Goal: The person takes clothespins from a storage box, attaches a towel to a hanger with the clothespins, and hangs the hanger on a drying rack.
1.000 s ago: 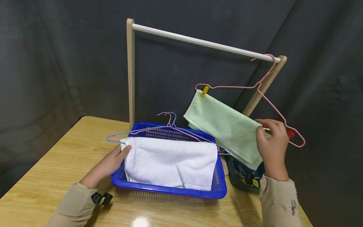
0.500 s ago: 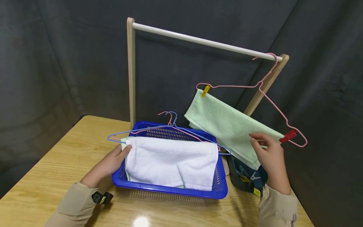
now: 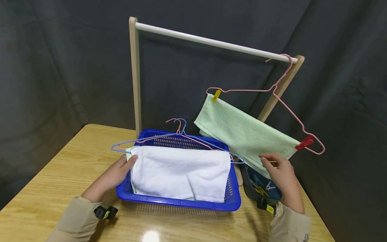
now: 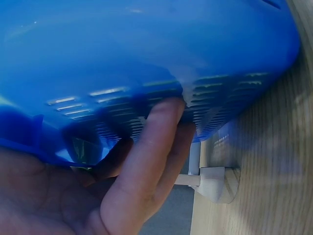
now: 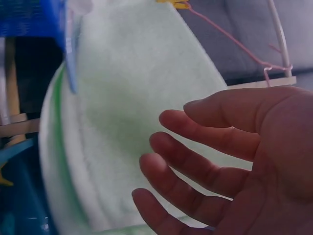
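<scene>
At the left rim of the blue plastic basket [image 3: 178,202], my left hand [image 3: 119,168] grips it, thumb over the corner of a folded white towel [image 3: 178,173] and fingers against the slotted outer wall [image 4: 161,105]. A blue hanger [image 3: 145,139] and a pink hanger lie across the basket beside the towel. My right hand [image 3: 281,174] holds nothing; its loosely bent fingers are in front of a pale green towel [image 3: 242,127]. That towel hangs tilted from a pink hanger [image 3: 248,90], held by a yellow clothespin [image 3: 216,95] and a red clothespin [image 3: 304,143].
A wooden rack with a white rail [image 3: 205,41] stands behind the basket; the tilted hanger hooks on its right end. A dark bin [image 3: 260,188] with several clothespins stands on the wooden table [image 3: 60,161], right of the basket. Dark curtain [image 3: 72,67] backs everything.
My right hand has let go near the towel's right corner and moved down and left, uncovering the red clothespin. The left hand keeps its place on the basket.
</scene>
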A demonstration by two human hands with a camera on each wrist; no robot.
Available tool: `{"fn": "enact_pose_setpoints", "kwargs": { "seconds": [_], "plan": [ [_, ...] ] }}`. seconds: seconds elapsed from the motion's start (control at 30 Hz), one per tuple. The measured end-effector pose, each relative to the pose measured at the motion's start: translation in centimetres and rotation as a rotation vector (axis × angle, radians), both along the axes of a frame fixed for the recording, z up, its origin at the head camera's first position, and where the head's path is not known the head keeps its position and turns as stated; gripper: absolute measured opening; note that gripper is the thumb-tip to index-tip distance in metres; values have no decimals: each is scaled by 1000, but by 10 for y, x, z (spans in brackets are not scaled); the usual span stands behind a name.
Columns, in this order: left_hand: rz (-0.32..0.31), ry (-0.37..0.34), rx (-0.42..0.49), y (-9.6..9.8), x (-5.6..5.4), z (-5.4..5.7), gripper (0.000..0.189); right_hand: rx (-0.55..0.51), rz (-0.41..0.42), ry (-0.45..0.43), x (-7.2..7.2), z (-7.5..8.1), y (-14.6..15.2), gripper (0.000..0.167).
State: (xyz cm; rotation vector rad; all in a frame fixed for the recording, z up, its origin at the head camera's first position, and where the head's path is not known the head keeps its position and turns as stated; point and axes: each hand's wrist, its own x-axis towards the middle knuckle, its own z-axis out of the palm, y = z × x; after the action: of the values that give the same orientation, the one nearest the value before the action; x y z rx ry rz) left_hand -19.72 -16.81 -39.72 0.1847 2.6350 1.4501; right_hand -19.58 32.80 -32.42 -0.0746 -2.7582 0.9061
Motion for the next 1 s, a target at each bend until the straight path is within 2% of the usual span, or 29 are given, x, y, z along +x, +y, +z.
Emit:
{"fn": "enact_pose_setpoints", "kwargs": {
  "seconds": [0.27, 0.6, 0.83, 1.0],
  "plan": [
    [8, 7, -6, -2, 0, 1, 66, 11, 29, -29, -5, -14, 2, 29],
    [-8, 7, 14, -1, -2, -1, 64, 41, 35, -141, -12, -28, 8, 31],
    [-7, 5, 5, -2, -2, 0, 66, 43, 31, -278, -19, -39, 15, 32],
    [2, 1, 2, -1, -1, 0, 66, 74, 32, -303, -25, -46, 16, 26]
  ]
}}
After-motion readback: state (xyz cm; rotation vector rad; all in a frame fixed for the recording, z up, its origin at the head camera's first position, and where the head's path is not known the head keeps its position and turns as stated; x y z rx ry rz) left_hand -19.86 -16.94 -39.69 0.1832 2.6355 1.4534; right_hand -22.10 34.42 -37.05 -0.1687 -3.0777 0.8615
